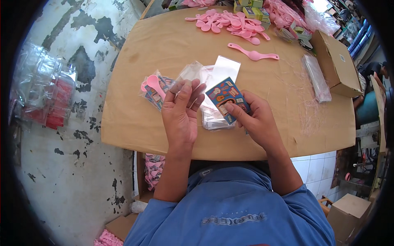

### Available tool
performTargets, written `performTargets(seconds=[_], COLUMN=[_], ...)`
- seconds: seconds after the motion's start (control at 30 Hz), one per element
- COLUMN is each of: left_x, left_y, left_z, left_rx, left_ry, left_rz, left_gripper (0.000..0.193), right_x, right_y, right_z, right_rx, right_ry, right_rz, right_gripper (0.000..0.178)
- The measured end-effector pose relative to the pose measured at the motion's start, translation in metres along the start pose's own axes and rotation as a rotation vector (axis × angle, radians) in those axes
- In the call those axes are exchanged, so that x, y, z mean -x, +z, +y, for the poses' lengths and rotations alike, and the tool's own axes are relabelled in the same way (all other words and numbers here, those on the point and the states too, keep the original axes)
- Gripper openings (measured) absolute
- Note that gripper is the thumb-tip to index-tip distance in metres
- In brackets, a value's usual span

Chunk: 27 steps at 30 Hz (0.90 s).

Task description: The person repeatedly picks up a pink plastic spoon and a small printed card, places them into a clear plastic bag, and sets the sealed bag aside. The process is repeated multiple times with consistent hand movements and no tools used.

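Observation:
My left hand (182,110) is raised over the table, its thumb and fingertips closed on a thin clear plastic bag (193,70). In my right hand (256,117), a blue card with colourful printed pictures (223,96) is pinched between thumb and fingers. Under and between the hands lie a white card (227,67) and a stack of clear bags (217,123). Just left of my left hand, pink plastic spoons (154,84) rest on more printed cards (154,98), partly in clear wrapping. My fingers hide part of the bag.
A pile of pink spoons (230,22) covers the far edge, with one double-ended pink spoon (253,53) nearer. To the right are a bundle of clear bags (316,78) and a cardboard box (336,63). Plastic packs (45,88) hang on the left wall.

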<state>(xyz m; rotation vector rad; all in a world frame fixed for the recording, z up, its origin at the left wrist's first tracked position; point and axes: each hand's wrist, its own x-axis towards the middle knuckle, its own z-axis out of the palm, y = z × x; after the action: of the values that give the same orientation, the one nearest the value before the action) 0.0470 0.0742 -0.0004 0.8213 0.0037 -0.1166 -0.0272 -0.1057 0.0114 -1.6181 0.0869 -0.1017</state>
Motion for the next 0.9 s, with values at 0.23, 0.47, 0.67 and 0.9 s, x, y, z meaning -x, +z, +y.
performTargets(seconds=[0.23,0.47,0.67,0.9], left_x=[0.005,0.01,0.015,0.015], left_y=[0.011,0.02,0.023,0.02], left_z=[-0.014,-0.018,-0.025,-0.027], left_rx=[-0.058,0.013,-0.088,-0.097], left_ry=[0.015,-0.035,0.018,0.048], left_rz=[-0.016,-0.067,-0.066,-0.082], left_gripper=[0.016,0.017,0.02,0.018], right_x=[0.009,0.021,0.023,0.032], right_y=[-0.004,-0.016,-0.011,-0.013], right_z=[-0.002,0.007,0.001,0.001], right_rx=[-0.134,-0.125,-0.104,-0.154], right_ry=[0.03,-0.025,-0.025,0.0], right_rz=[0.061,0.174,0.072,0.079], right_gripper=[0.021,0.021,0.021,0.021])
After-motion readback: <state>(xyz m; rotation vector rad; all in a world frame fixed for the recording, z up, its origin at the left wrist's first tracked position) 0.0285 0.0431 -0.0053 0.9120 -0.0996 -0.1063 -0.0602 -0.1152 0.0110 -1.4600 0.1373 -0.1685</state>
